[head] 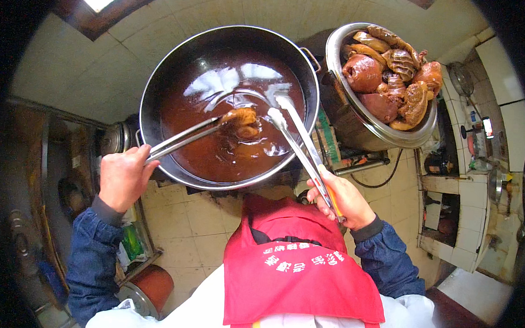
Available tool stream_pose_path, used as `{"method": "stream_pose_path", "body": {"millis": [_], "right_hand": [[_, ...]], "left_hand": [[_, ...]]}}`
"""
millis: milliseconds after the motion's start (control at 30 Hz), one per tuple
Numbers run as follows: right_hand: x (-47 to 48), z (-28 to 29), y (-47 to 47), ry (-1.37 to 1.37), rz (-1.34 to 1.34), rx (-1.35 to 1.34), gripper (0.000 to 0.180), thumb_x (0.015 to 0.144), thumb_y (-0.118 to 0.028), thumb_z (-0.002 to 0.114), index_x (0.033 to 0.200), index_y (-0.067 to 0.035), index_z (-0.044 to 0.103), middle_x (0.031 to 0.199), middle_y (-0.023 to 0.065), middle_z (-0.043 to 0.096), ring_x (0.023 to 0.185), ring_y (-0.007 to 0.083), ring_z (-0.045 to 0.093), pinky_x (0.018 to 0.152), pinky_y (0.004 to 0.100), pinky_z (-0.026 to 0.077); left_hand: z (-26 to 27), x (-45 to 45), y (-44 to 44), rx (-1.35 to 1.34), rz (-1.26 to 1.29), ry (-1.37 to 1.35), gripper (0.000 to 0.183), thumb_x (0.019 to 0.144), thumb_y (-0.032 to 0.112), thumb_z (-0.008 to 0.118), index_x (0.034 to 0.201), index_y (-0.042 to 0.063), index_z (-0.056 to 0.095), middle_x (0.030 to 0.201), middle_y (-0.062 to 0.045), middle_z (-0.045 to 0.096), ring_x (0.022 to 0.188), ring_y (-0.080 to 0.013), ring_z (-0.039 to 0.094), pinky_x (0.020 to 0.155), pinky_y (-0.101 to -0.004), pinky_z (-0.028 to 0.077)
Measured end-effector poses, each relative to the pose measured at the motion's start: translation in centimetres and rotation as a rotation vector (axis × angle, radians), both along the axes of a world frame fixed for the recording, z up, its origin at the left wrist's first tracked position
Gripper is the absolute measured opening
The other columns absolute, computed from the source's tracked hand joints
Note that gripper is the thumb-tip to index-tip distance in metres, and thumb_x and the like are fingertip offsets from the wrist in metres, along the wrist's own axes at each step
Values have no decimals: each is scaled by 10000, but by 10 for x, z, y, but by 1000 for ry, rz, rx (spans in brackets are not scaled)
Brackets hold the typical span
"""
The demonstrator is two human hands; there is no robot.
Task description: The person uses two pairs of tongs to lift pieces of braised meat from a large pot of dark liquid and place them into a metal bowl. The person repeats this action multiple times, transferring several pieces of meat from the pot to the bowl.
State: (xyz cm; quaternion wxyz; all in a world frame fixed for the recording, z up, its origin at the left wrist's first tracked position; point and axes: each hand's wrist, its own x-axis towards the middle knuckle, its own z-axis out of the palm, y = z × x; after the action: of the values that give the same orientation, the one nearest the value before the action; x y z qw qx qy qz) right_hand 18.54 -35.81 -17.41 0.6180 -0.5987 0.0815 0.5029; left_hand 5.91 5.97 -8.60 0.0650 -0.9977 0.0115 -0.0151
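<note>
A large round metal pot (175, 169) holds dark reddish-brown liquid (194, 140). From its left side my left hand (125, 172) grips metal tongs (183, 137), whose tips meet a piece of browned meat (242, 120) at the liquid's surface. My right hand (346, 199) is closed around a second pair of metal tongs (306, 163) with yellow on the handle. Their scalloped tips are apart, over the right part of the pot, with nothing between them. To the right, a metal pot (335, 58) is heaped with braised-looking meat pieces (363, 74).
A tiled wall (96, 76) rises behind the pots. A metal rail (362, 166) and a dark hose (385, 183) lie below the meat pot. Tiled shelves (471, 197) stand at the right. A reddish bucket (154, 286) is low at the left.
</note>
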Motion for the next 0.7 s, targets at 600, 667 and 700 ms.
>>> {"method": "stream_pose_path", "body": {"millis": [600, 667, 700], "right_hand": [[29, -14, 80, 180, 46, 284, 521, 1016, -529, 493, 1058, -15, 567, 822, 96, 676, 499, 81, 523, 389, 216, 405], [30, -11, 79, 125, 62, 254, 509, 1018, -518, 494, 1054, -16, 573, 808, 77, 670, 503, 81, 537, 391, 221, 412], [31, -9, 77, 106, 74, 242, 499, 1020, -508, 493, 1052, -17, 575, 797, 65, 664, 505, 82, 543, 393, 223, 415]], "left_hand": [[89, -36, 2, 321, 85, -199, 347, 856, 239, 749, 1144, 62, 674, 818, -103, 649, 638, -298, 632, 580, -385, 482], [89, -37, 1, 326, 78, -204, 352, 854, 240, 750, 1148, 62, 675, 816, -104, 648, 637, -298, 630, 579, -385, 482], [89, -37, 1, 326, 72, -209, 352, 853, 239, 750, 1148, 62, 674, 812, -103, 644, 632, -298, 627, 576, -386, 480]]}}
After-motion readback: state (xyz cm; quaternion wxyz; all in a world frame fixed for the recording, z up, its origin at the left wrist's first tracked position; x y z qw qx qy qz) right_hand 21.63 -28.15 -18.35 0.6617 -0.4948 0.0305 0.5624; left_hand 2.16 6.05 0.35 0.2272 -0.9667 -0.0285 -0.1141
